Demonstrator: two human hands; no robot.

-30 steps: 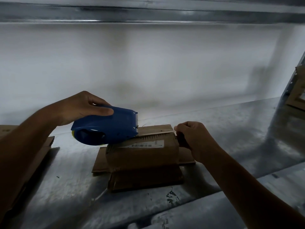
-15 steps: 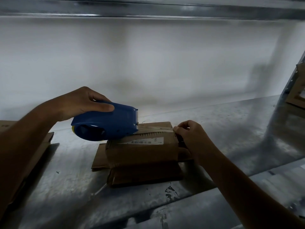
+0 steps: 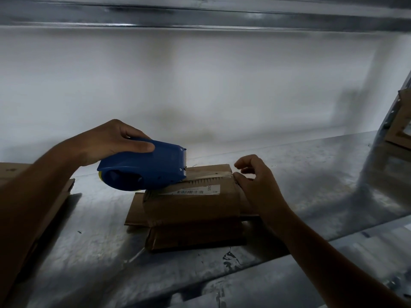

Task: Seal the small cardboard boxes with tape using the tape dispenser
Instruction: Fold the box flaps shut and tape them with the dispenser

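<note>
A small brown cardboard box with a white barcode label lies on the metal shelf, stacked on flat cardboard pieces. My left hand grips a blue tape dispenser, whose toothed front edge rests on the box's top left. A strip of tape runs across the box top from the dispenser to the right edge. My right hand is at the box's right end, thumb against the edge, with the fingers lifted and loosely curled.
A flattened cardboard stack lies at the left edge of the shelf. More cardboard leans behind a metal upright at the far right. A white wall stands behind, and a metal shelf beam runs overhead.
The dispenser has shifted slightly left along the box top. My right hand has loosened from its pinch at the box's right edge, and its fingers have lifted.
</note>
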